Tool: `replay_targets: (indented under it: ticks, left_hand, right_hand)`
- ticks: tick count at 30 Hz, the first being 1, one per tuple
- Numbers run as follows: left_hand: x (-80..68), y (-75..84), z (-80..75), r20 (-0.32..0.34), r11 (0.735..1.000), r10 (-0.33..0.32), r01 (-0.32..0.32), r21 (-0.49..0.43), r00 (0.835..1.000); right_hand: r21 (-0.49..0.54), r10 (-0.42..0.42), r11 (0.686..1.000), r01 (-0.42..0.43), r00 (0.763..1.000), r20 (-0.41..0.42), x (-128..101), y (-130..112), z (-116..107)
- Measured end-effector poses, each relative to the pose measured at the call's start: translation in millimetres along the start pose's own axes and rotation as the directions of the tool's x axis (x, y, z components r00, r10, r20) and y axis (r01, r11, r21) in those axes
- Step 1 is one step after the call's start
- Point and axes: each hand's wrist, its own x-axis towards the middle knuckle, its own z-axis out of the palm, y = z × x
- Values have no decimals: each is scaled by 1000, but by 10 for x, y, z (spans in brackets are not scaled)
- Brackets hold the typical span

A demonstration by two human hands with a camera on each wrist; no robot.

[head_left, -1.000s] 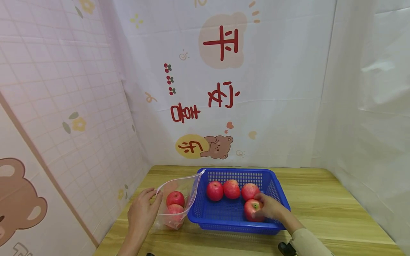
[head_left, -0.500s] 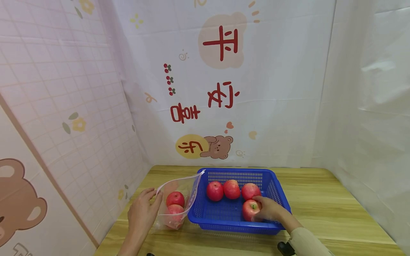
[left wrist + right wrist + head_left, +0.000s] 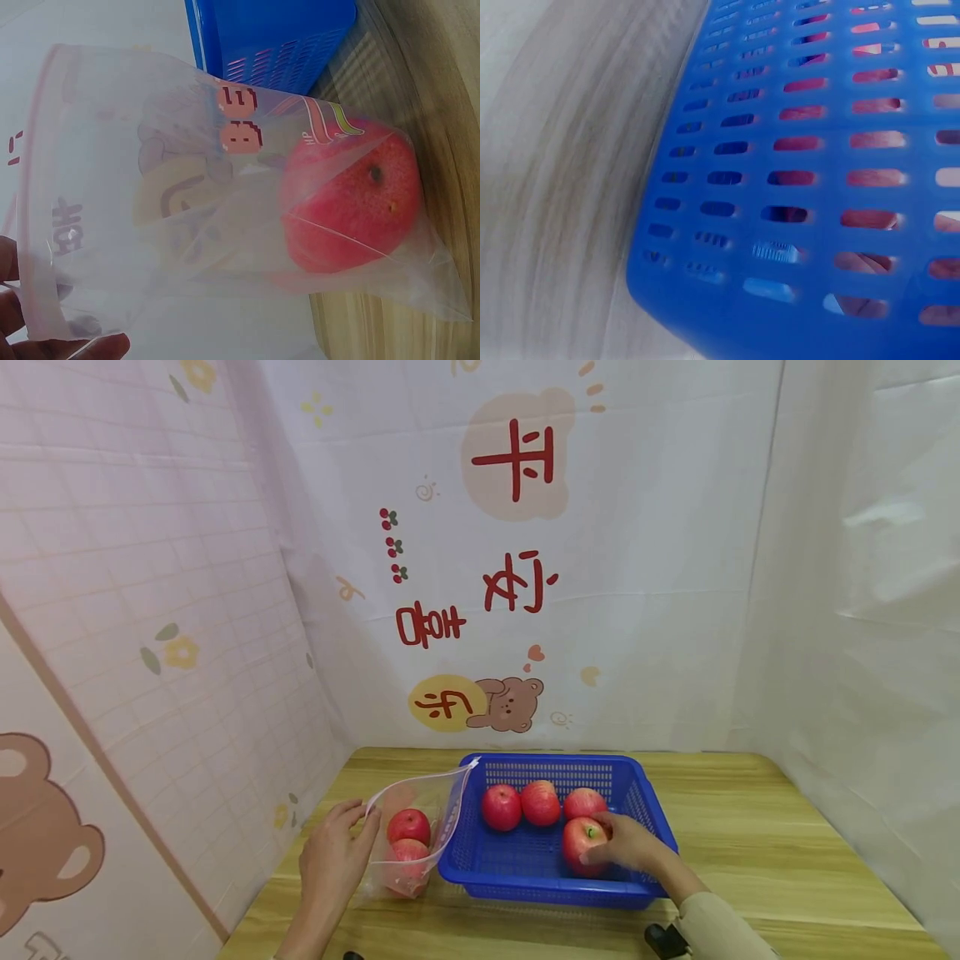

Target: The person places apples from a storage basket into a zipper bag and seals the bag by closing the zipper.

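Note:
My left hand (image 3: 336, 852) pinches the rim of a clear zip bag (image 3: 97, 172) between thumb and fingers, and the bag's mouth gapes toward the basket. Inside the bag sit red apples (image 3: 408, 828), one of them close up in the left wrist view. At the near right of the blue basket (image 3: 517, 888), my right hand (image 3: 630, 845) grips an apple (image 3: 581, 839) from its right side, stem up. Three other apples (image 3: 540, 803) lie in a row behind it. In the right wrist view the basket wall (image 3: 832, 157) hides the hand and most of the fruit.
Wooden tabletop (image 3: 757, 852) stretches right of the basket and along its front. A white printed cloth (image 3: 645, 568) hangs behind, and another covers the left side. Small black objects (image 3: 663, 939) show by the right sleeve.
My right hand's apple has shifted slightly left and up within the basket. The left hand and the bag have stayed in place.

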Motion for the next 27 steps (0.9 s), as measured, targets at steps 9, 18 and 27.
replay_targets:
  ticks: [9,18,27]
  left_hand:
    - [28,65,22,8,1000,18,-18,-4,1000]
    - [82,138,103,-29,998,57,-57,-12,998]
    - [167,216,186,-48,998,65,-65,-12,997]
  right_hand:
    - [22,9,1000,-9,1000,-9,-2,-69,0]
    - [40,10,999,-8,999,-39,8,-139,2]
    - [73,55,996,-50,996,-65,48,-189,17]
